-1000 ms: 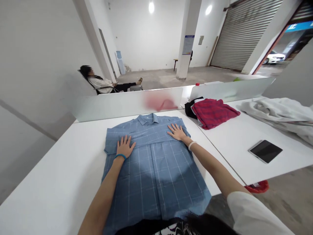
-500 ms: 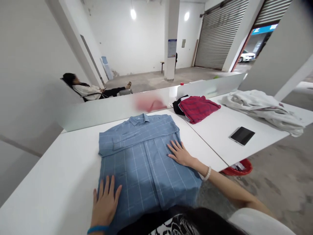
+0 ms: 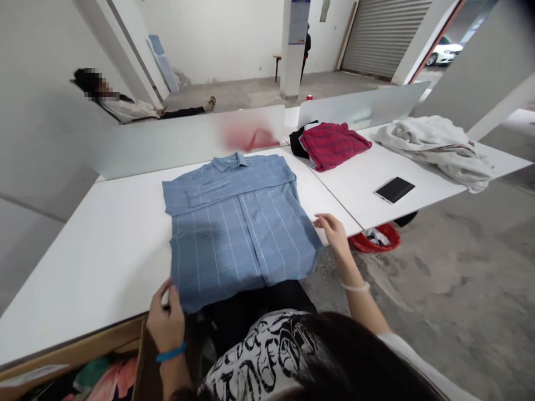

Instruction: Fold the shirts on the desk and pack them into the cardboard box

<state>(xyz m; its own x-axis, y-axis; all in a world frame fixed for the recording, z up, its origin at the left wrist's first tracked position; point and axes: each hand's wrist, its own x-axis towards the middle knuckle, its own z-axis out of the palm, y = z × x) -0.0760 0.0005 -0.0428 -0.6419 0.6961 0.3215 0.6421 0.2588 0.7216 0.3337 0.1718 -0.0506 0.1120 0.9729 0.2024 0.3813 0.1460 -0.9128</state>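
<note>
A blue shirt [image 3: 234, 239] with thin white checks lies front up on the white table. Its collar points to the far side, and a sleeve is folded across the chest. The bottom hem hangs over the near table edge. At the shirt's lower left edge, my left hand [image 3: 167, 317] has thumb and fingers closed on the cloth. My right hand [image 3: 334, 231] is just off the shirt's right edge, fingers loosely bent and a little apart, with no cloth visible in them.
A cardboard box [image 3: 142, 356] of clothes stands below the table at left. Red checked clothing [image 3: 334, 145], a tablet [image 3: 395, 190] and a whitish garment heap [image 3: 434, 147] lie to the right. Frosted partitions [image 3: 188, 136] line the back; a red bin [image 3: 378, 238] is below. A person sits beyond.
Both hands have left their flat spread on the shirt and moved to its side edges, the left closing on cloth. The view has tilted down, bringing the box into sight.
</note>
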